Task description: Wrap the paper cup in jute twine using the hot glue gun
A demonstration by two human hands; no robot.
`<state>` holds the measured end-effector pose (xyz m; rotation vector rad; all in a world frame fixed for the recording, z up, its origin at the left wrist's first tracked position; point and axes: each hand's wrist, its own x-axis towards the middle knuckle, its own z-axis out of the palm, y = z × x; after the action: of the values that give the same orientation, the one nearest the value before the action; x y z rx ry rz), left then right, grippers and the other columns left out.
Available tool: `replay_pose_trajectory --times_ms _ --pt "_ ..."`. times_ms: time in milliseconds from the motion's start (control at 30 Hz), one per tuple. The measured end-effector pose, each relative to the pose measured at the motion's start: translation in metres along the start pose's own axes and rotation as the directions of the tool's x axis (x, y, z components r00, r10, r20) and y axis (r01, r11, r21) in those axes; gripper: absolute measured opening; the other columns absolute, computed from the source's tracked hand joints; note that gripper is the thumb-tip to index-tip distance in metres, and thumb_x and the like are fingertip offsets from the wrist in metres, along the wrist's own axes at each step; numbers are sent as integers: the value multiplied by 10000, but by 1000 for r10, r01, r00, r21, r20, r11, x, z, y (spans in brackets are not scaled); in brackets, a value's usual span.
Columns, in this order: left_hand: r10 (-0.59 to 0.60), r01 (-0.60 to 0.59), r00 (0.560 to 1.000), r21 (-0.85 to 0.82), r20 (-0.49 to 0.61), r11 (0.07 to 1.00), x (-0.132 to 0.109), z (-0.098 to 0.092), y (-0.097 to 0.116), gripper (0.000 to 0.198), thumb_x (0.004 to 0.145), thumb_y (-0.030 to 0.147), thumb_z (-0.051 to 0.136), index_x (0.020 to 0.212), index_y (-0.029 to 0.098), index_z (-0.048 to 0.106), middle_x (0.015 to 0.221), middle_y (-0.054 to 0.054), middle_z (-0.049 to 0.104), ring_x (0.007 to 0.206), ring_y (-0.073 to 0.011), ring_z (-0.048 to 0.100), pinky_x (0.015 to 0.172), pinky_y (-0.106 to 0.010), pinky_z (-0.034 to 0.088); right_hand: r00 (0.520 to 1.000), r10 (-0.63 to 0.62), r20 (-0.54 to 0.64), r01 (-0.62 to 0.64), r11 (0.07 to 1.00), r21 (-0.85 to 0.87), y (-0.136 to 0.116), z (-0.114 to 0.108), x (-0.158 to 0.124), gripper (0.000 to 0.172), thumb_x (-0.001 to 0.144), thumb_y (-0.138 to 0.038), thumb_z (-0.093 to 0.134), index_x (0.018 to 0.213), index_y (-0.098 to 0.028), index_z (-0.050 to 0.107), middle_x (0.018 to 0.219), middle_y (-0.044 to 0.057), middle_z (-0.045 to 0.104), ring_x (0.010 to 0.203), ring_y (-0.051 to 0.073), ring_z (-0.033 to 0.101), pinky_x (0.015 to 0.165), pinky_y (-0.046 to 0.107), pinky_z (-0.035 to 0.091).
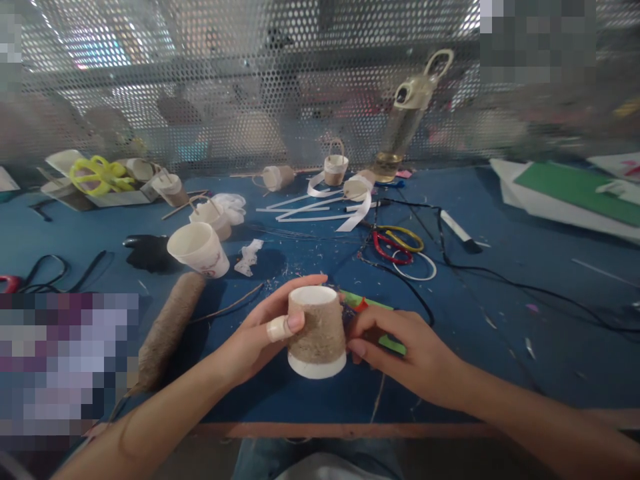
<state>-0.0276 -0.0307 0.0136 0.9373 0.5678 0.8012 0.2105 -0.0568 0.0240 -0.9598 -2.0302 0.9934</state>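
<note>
My left hand [265, 333] is wrapped round a paper cup [316, 337] covered in brown twine, with white showing at its top and along its lower edge. A bandage is on the left thumb, which presses against the twine. My right hand [400, 350] is at the cup's right side, thumb and forefinger curled together; what lies between them is hidden. Behind those fingers a small orange piece [361, 305] and a green strip [367, 300] show in part. A roll of twine [173, 327] lies left of my left hand, its loose end trailing towards the cup.
A white paper cup [200, 250] tilts near the twine roll. Farther back are small twine-covered baskets [336, 170], white sticks [305, 208], ribbon and a bottle [403, 123] by the perforated metal screen [320, 87]. Scissors [400, 243] and black cable [505, 275] lie to the right.
</note>
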Motion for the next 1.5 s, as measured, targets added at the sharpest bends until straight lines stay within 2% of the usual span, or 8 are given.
replay_pose_trajectory --times_ms 133,300,600,700,833,1000,1267,1500 --pt "-22 25 999 68 -45 997 -1 -1 0 637 748 504 811 1334 306 661 1321 -89 681 1203 -324 595 1006 -429 454 1000 23 16 -23 1000 9 0 1 0 129 968 -252 608 846 -214 621 691 -18 710 574 101 646 557 206 497" --pt "-34 37 999 145 -27 989 -2 -3 3 656 757 480 815 1371 342 628 1343 -67 667 1203 -319 591 991 -416 456 1000 28 5 -28 1000 10 1 1 0 120 961 -253 614 848 -218 632 710 -15 722 591 108 658 567 215 511" --pt "-52 45 977 -39 -209 998 4 3 7 484 799 372 777 1268 283 700 1222 -70 715 1110 -292 631 943 -392 470 1000 5 17 -5 1000 -14 5 -1 0 54 963 -254 636 944 -214 667 813 -6 740 658 104 678 604 206 534" --pt "-67 44 977 -116 -203 992 4 3 9 473 853 354 716 1319 301 660 1228 -69 719 1107 -288 645 949 -403 474 1000 -4 -5 3 993 -117 8 -5 -1 77 981 -263 609 959 -213 664 843 8 736 685 117 680 610 225 527" --pt "-66 33 979 -168 -192 985 5 1 11 409 906 340 644 1312 291 661 1250 -65 713 1139 -279 635 920 -370 485 996 -76 -42 51 907 -419 14 -16 0 123 1007 -233 545 947 -199 646 879 46 715 740 161 662 664 297 521" --pt "-73 35 981 -205 -182 978 6 0 12 363 916 357 638 1255 242 695 1279 -80 704 1173 -282 616 952 -377 487 994 -45 98 100 728 -678 22 -25 2 162 965 -163 528 1076 -148 645 1095 146 702 990 296 661 843 467 554" --pt "-82 37 977 -227 -194 973 5 1 13 380 886 390 688 1232 237 720 1242 -64 718 1135 -261 617 925 -353 493 969 -3 249 185 677 -712 21 -21 -4 517 826 -73 536 1343 -79 558 1228 174 659 1116 325 620 924 527 570" --pt "-71 30 975 -192 -209 981 3 4 15 490 795 483 775 1221 244 725 1233 -63 717 1144 -283 606 919 -356 482 979 22 204 121 738 -664 16 -24 -4 437 818 -57 540 1249 -120 578 1179 150 656 1086 307 623 916 523 565"
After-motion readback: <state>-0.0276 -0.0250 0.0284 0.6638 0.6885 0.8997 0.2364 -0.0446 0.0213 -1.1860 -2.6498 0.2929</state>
